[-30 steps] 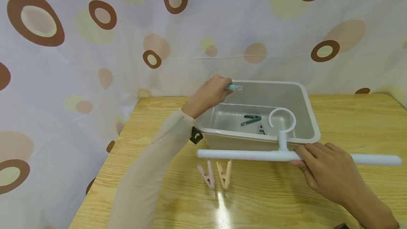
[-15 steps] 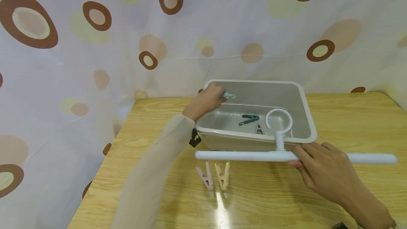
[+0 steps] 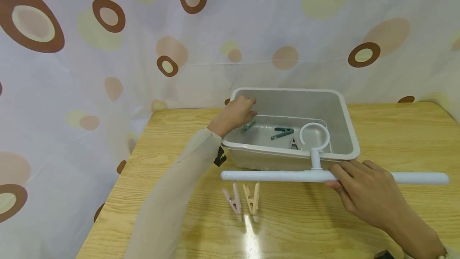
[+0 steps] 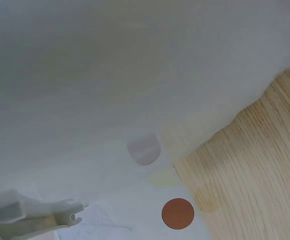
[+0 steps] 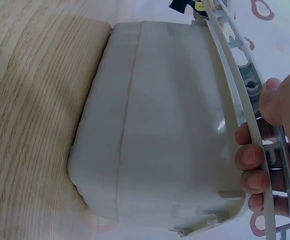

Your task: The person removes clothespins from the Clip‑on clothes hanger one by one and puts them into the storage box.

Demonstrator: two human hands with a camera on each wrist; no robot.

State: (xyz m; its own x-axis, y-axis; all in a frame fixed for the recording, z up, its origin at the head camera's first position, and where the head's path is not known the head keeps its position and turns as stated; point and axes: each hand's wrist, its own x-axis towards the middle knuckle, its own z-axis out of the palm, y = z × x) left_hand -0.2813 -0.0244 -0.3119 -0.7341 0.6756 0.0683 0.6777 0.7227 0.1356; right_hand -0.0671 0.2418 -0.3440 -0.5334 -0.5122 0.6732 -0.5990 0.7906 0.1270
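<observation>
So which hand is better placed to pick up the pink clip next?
Probably the left. The left hand looks empty, fingers loose at the bin's left end, while the right hand grips the hanger. The pink clip also lies nearer the left sleeve.

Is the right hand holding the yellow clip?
No, the right hand grips the white hanger, while the yellow clip lies on the table in front of the bin.

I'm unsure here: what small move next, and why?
Probably move the left hand from the bin toward the pink clip: the hand looks empty, a green clip lies near it in the bin, and the pink one lies on the table.
</observation>
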